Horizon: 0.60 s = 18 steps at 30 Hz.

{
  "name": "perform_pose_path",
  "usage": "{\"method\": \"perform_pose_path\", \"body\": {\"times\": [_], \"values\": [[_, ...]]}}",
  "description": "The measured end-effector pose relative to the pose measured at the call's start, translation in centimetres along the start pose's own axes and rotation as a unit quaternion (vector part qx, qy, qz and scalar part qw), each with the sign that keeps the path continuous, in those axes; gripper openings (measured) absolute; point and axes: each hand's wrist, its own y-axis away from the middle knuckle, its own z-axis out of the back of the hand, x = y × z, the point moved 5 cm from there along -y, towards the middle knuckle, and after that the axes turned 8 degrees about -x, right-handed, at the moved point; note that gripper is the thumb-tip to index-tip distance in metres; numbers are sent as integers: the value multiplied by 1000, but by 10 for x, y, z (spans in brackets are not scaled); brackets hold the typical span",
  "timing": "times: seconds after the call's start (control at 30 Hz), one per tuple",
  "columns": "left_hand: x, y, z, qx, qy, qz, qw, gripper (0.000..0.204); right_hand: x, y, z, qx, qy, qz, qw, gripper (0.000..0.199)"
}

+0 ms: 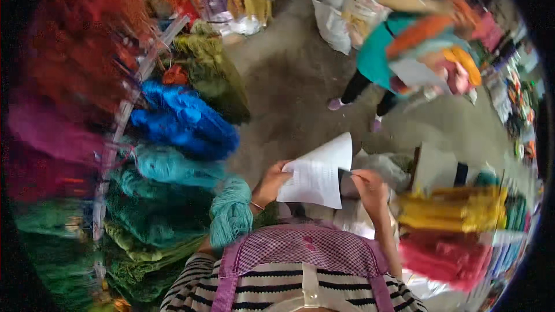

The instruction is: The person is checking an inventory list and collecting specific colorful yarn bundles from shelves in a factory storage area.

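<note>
My left hand [270, 185] grips the left edge of a white sheet of paper [312, 182] with small print on it, held in front of my chest. A hank of teal yarn [231, 211] hangs over my left forearm, just behind the wrist. At the paper's right edge, my right hand [370, 186] is closed in a pinch, its fingers blurred. A small dark thing [345, 175] shows between its fingertips and the sheet; its kind is not clear.
To the left, hanks of red, blue [185, 118], teal and green yarn hang along a rail [121, 118]. Yellow [451, 208] and pink hanks lie at right. Ahead, a person in a teal top [376, 52] carries colourful bundles near white sacks [332, 26].
</note>
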Motion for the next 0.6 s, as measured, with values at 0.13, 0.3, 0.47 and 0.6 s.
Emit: {"method": "perform_pose_path", "body": {"times": [0.13, 0.3, 0.47, 0.6], "values": [[-44, -70, 10, 8, -84, -91, 992, 31, 10, -104, -42, 56, -48, 59, 996, 11], [-116, -176, -3, 34, -262, -191, 946, 25, 19, -224, -103, 114, 10, 248, 962, 12], [-161, -306, 4, 30, -160, -288, 944, 25, 11, -334, -115, 151, 87, 261, 949, 14], [-232, -364, -18, -19, -331, -396, 856, 23, -19, -427, -140, 158, 115, 260, 946, 16]]}}
